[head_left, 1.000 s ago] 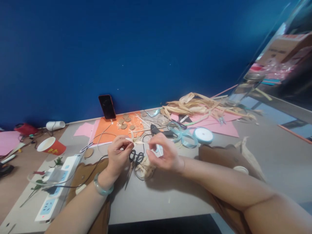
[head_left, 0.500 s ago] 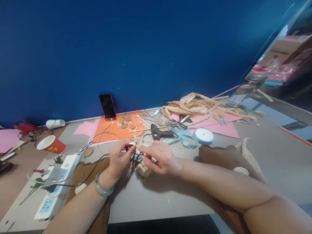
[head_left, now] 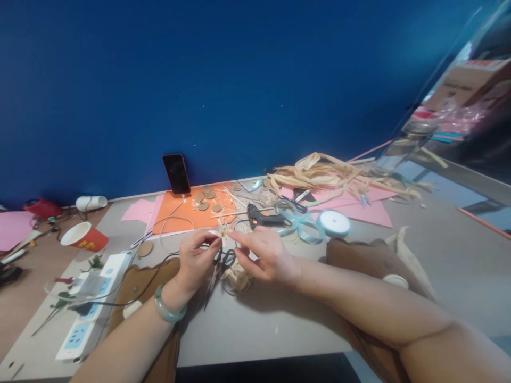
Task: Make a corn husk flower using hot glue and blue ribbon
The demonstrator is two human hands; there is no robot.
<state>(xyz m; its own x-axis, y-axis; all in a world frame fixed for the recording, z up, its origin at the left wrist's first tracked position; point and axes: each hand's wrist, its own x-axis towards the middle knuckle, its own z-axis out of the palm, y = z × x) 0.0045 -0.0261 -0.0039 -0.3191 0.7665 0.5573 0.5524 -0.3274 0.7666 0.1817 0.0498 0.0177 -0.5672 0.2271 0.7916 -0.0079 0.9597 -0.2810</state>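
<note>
A small white flower with pointed petals (head_left: 222, 233) is pinched between the thumb and fingers of my left hand (head_left: 198, 259). My right hand (head_left: 265, 254) touches the flower's right side with its index finger; the thumb stands a little apart, and nothing shows in its grasp. Scissors with black handles (head_left: 226, 259) lie under and between the hands, blades pointing toward me. Beside them, partly behind my right hand, rests a round bundle of dry husk (head_left: 237, 277). A black glue gun (head_left: 265, 217) lies just beyond my right hand.
A light blue ribbon spool (head_left: 334, 222) and dried corn husks (head_left: 315, 170) are to the right. A phone (head_left: 176, 174) leans on the blue wall behind orange paper (head_left: 171, 210) with several wooden discs. At left stand a red paper cup (head_left: 90, 238) and a power strip (head_left: 99, 298) with cables.
My right fingers have opened from a pinch at the flower, the index now extended against it. More of the petals and the scissors' handles show. My left hand has hardly moved.
</note>
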